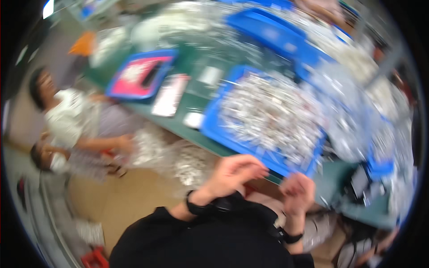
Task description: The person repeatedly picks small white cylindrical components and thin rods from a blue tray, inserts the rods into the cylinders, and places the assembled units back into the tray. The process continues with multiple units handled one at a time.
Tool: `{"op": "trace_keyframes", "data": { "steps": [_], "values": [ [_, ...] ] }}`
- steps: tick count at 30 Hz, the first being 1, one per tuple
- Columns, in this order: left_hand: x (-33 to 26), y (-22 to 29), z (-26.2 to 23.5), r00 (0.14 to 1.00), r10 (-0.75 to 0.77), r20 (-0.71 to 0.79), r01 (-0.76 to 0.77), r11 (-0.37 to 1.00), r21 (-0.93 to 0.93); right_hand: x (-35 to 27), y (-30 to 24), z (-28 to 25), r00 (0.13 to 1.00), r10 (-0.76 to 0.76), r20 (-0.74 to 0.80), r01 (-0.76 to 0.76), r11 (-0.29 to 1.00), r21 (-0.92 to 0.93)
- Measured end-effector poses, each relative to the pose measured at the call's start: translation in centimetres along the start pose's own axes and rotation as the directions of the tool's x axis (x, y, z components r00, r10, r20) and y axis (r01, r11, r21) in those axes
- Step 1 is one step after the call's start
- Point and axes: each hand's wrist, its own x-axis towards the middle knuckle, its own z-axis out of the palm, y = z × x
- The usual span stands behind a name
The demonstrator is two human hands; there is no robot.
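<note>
- Hovering at the desk's (187,105) near edge, the left hand (232,172) curls loosely just below the blue tray (214,129) of small silvery parts.
- The right hand (297,192) is curled beside it; blur hides any grip.

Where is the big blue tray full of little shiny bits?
The blue tray sits mid-picture on the green table, just beyond the left hand and right hand.

1. Blue tray w/ pink-white contents (140,73), upper left.
2. White flat packet (170,94) on green table (196,105), just right of it.
3. More blue bins (272,33), top centre.
4. Two seated people (73,116), left edge; blurred.
5. Red crate (94,259), bottom left.
</note>
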Motion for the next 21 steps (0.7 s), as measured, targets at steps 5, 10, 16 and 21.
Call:
{"op": "trace_keyframes", "data": {
  "steps": [5, 10, 16, 21],
  "values": [
    [1.1, -0.5, 0.2, 0.996, 0.018, 0.091, -0.027, 0.994, 0.104, 0.7, -3.9, 1.3, 0.951, 0.266, 0.16, -0.273, 0.962, 0.025],
    [1.0, -0.1, 0.5, 0.995, 0.016, 0.103, -0.026, 0.996, 0.091, 0.6, -4.8, 2.1, 0.88, 0.462, 0.112, -0.459, 0.887, -0.051],
    [0.7, 0.0, -0.3, 0.997, 0.002, 0.083, -0.01, 0.995, 0.1, 1.0, -2.9, 1.8, 0.852, 0.492, 0.177, -0.52, 0.833, 0.189],
    [0.7, 0.1, -0.5, 0.997, 0.008, 0.08, -0.017, 0.994, 0.107, 1.5, -2.8, 1.7, 0.82, 0.509, 0.26, -0.567, 0.785, 0.251]
  ]
}}
